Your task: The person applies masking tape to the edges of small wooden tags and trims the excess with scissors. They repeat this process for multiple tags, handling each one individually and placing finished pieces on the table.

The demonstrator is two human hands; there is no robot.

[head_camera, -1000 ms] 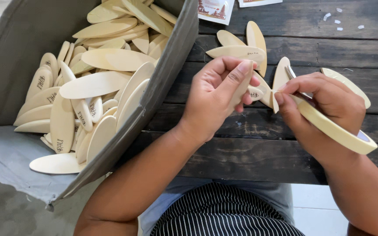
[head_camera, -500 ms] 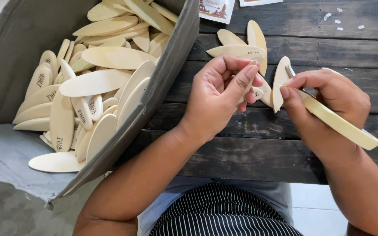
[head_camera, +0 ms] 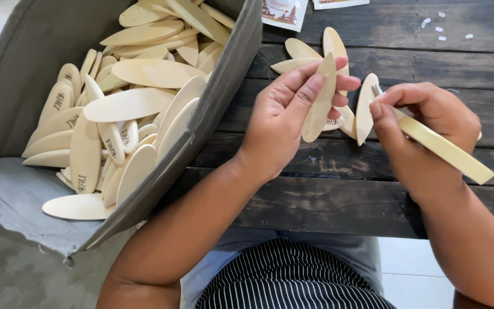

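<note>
Left hand (head_camera: 284, 117) pinching pale oval wooden blank (head_camera: 321, 97) between thumb and fingers, held upright over dark plank table (head_camera: 327, 194). Right hand (head_camera: 424, 134) closed on second oval blank (head_camera: 366, 109) (edge-on, just beside first) plus long cream stick (head_camera: 447, 150) slanting down-right. More blanks (head_camera: 301, 54) lying on table behind hands. Grey fabric bin (head_camera: 201, 131) at left, heaped with ovals (head_camera: 127, 103), some printed.

Pale oval wooden piece (head_camera: 319, 100) upright beside another oval piece (head_camera: 365, 109).
</note>
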